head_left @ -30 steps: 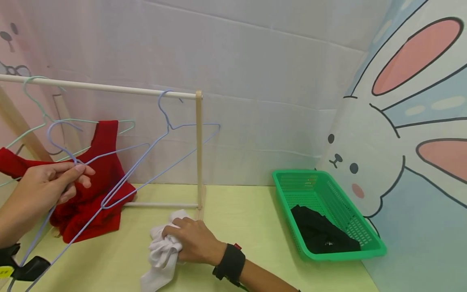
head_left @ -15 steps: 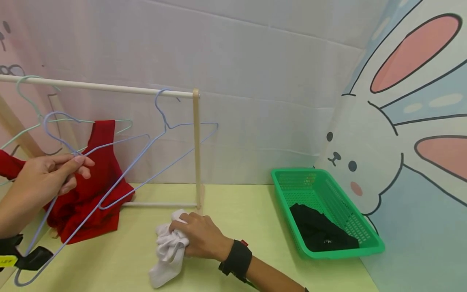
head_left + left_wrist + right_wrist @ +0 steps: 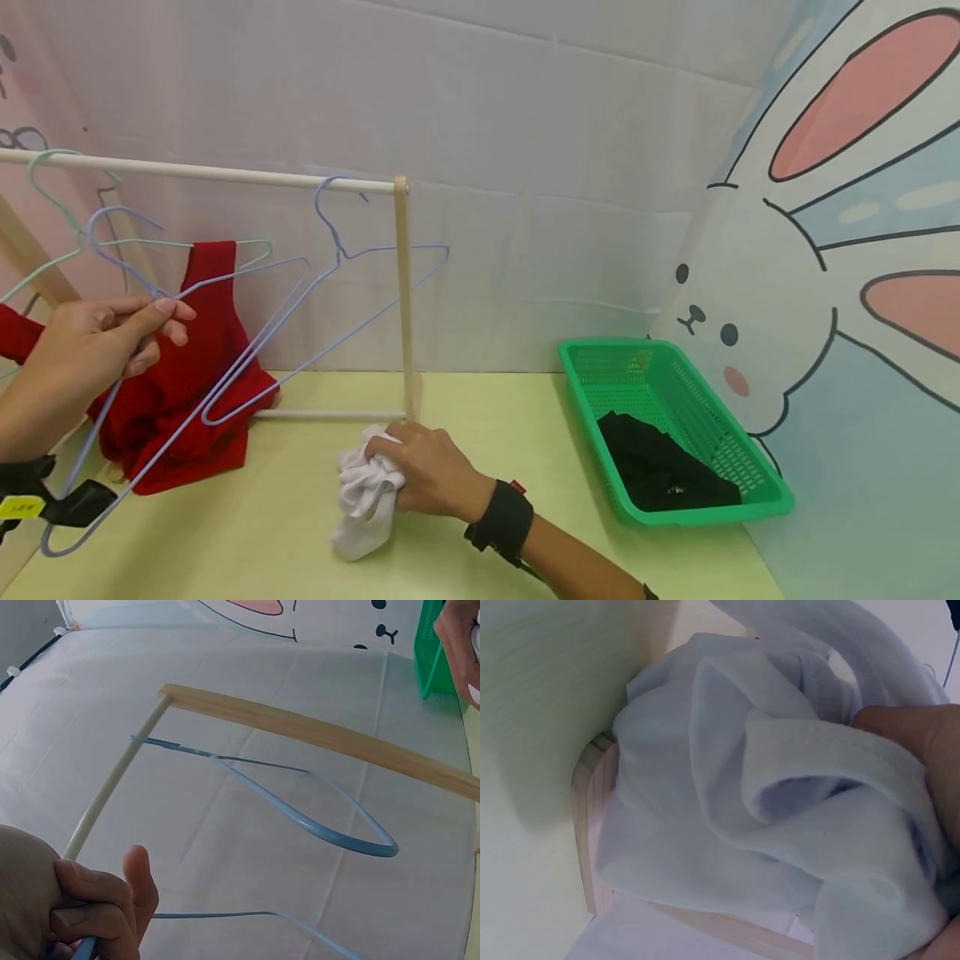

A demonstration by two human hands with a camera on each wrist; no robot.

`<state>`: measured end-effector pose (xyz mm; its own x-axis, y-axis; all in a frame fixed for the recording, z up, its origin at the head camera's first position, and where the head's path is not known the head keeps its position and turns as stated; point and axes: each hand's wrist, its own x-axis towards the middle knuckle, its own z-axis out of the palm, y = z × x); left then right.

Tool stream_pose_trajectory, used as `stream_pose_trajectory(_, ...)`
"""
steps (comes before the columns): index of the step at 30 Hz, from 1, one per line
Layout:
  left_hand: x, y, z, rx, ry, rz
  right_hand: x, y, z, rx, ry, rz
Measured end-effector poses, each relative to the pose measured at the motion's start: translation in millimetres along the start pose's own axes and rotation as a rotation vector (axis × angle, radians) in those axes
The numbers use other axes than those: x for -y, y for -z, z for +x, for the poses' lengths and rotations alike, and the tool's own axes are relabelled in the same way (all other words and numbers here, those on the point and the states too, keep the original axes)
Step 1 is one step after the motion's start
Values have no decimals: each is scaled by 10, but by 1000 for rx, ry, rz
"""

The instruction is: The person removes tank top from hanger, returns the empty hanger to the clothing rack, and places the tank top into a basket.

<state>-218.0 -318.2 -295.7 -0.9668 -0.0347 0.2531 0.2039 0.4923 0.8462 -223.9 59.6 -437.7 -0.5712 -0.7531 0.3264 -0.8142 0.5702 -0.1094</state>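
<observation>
My left hand (image 3: 108,346) pinches a blue wire clothes hanger (image 3: 247,273) just below its hook, and the hanger's long loop hangs down past the wrist. In my right hand (image 3: 438,471) I grip a bunched white cloth garment (image 3: 367,492), its lower end drooping over the table. The right wrist view is filled by the folds of this white garment (image 3: 727,772). A second blue hanger (image 3: 333,237) hooks over the rack's white rail, near its right end. Behind my left hand, a red garment (image 3: 202,392) hangs on a mint green hanger (image 3: 56,196).
A wooden rack with a white rail (image 3: 210,172) and an upright post (image 3: 405,308) stands at the left. To the right, a green basket (image 3: 600,467) on the pale yellow table (image 3: 480,417) holds a black garment (image 3: 660,467). Wall sheets stand behind.
My right hand has moved to the right and slightly away with the white garment. The left hand has lifted the blue hanger a little. The basket stays put.
</observation>
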Motion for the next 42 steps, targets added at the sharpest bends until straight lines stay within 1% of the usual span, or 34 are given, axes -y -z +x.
stream_pose_trajectory(2,-8,5,14,4,-5,-3,-18,26,-15,-2,1,-6)
stream_pose_trajectory(5,-16,1,37,1,1,17,-45,69,-31,-2,-1,-13)
stream_pose_trajectory(9,-30,2,76,6,2,25,-79,120,-61,9,-24,-31)
stream_pose_trajectory(14,-79,-12,121,2,-26,36,-117,182,-113,23,-48,-34)
stream_pose_trajectory(19,-154,-30,141,10,-49,39,-178,238,-162,6,-61,-46)
stream_pose_trajectory(23,-201,-34,158,6,-41,50,-229,301,-213,-10,-72,-72)
stream_pose_trajectory(28,-224,-21,211,8,-28,27,-304,391,-281,-27,-96,-80)
stream_pose_trajectory(32,-223,-3,249,15,-36,-10,-378,482,-377,-50,-118,-79)
stream_pose_trajectory(38,-232,19,285,22,-79,-29,-495,615,-550,-92,-153,-83)
stream_pose_trajectory(42,-248,31,306,18,-104,-52,-555,672,-607,-110,-175,-96)
